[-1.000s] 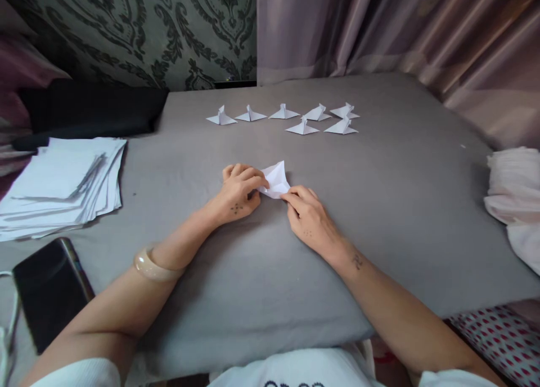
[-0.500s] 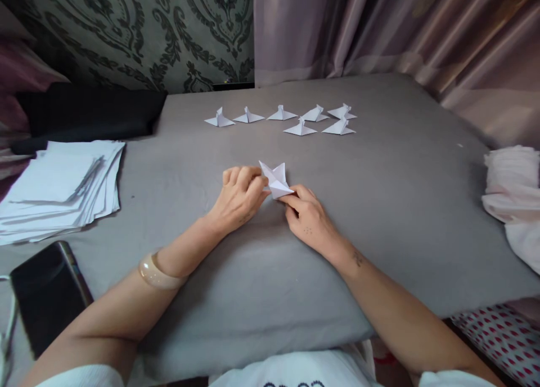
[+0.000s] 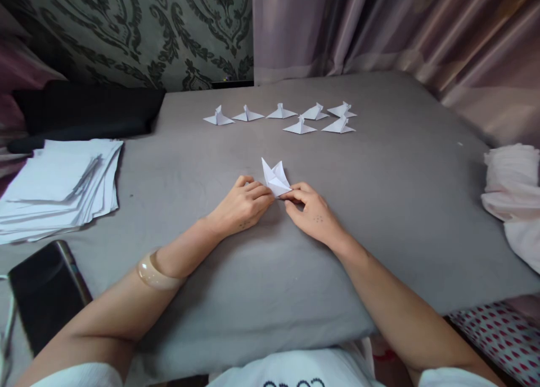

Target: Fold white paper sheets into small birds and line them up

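Observation:
A partly folded white origami paper (image 3: 276, 180) with pointed flaps stands up between my two hands, over the middle of the table. My left hand (image 3: 247, 202) is closed on its lower left corner, the fingertips partly hidden behind the paper's edge. With thumb and fingers, my right hand (image 3: 311, 210) pinches the lower right corner. Farther back, several finished-looking white origami birds (image 3: 282, 111) sit in two short rows, each with flat wings and a raised middle part.
A stack of white paper sheets (image 3: 63, 184) lies at the left, with a black cloth (image 3: 88, 111) behind it. A dark phone (image 3: 48, 294) and a white cable (image 3: 9, 325) are at the near left. Bunched pale fabric (image 3: 512, 190) rests on the right edge of the grey-covered table (image 3: 405, 207).
My left hand has moved slightly down and right along the paper, its fingers lower. The paper's flaps have turned more upright. The birds at the back stay put.

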### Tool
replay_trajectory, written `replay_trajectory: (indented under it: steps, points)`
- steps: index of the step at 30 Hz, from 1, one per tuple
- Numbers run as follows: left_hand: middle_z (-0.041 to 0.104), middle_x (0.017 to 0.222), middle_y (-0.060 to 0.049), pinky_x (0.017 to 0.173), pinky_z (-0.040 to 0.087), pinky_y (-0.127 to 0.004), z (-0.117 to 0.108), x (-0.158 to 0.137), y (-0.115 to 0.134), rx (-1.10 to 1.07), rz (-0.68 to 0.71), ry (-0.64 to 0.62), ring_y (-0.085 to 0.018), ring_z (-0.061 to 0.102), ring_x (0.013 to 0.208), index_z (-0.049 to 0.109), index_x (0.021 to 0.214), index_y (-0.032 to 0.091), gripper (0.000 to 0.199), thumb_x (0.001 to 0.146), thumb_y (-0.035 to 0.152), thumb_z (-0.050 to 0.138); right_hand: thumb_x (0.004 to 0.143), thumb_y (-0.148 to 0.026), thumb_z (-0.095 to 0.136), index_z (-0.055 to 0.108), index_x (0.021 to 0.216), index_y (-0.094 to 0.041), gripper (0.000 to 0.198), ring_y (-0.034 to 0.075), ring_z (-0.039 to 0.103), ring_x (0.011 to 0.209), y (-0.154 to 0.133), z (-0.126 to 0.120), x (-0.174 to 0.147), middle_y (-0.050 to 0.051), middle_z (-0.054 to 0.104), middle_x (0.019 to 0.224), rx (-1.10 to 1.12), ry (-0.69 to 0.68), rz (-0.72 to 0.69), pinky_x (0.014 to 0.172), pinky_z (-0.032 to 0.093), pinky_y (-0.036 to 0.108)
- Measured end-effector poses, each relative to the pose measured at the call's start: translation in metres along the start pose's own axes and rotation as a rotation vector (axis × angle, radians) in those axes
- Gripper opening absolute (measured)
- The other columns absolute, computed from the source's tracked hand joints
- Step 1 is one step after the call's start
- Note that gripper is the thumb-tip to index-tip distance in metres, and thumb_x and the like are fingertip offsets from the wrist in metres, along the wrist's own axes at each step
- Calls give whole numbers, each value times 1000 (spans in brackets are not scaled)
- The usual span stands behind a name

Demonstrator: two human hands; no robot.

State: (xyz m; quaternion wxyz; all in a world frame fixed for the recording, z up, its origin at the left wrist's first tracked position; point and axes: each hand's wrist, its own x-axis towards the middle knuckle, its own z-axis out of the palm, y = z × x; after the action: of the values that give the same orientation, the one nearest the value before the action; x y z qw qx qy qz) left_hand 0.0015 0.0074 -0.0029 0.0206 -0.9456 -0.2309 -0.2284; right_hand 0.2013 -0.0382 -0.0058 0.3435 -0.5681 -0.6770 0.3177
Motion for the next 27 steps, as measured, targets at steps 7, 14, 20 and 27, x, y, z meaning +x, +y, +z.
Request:
replay_trajectory:
  steps: [7, 14, 20, 27]
  points:
    - [71, 96, -6, 87, 38, -37, -2, 1, 0, -22, 7, -64, -17, 62, 83, 65, 98, 16, 23, 95, 15, 43, 83, -42, 58, 68, 76, -18, 27, 14, 63, 74, -10, 2, 8, 4, 66, 91, 25, 48, 199, 72, 48, 28]
    - [72, 92, -7, 77, 42, -33, -4, 2, 0, -70, -121, 4, -17, 63, 80, 67, 92, 16, 22, 91, 17, 45, 83, -36, 56, 61, 63, -18, 27, 13, 57, 66, -11, 6, 11, 3, 65, 80, -76, 126, 210, 66, 42, 28]
    - [71, 101, -9, 72, 44, -32, -2, 0, 0, -69, -114, 29, -18, 63, 85, 67, 100, 15, 25, 90, 15, 45, 81, -31, 57, 57, 60, -19, 24, 13, 56, 64, -11, 7, 10, 4, 64, 81, -113, 153, 175, 65, 43, 28]
    - [68, 107, -10, 75, 45, -33, -1, -2, -1, -46, -17, -119, -21, 61, 91, 65, 109, 14, 30, 89, 11, 43, 77, -28, 60, 58, 60, -19, 19, 12, 56, 64, -10, 5, 10, 5, 63, 87, -105, 167, 166, 68, 46, 29]
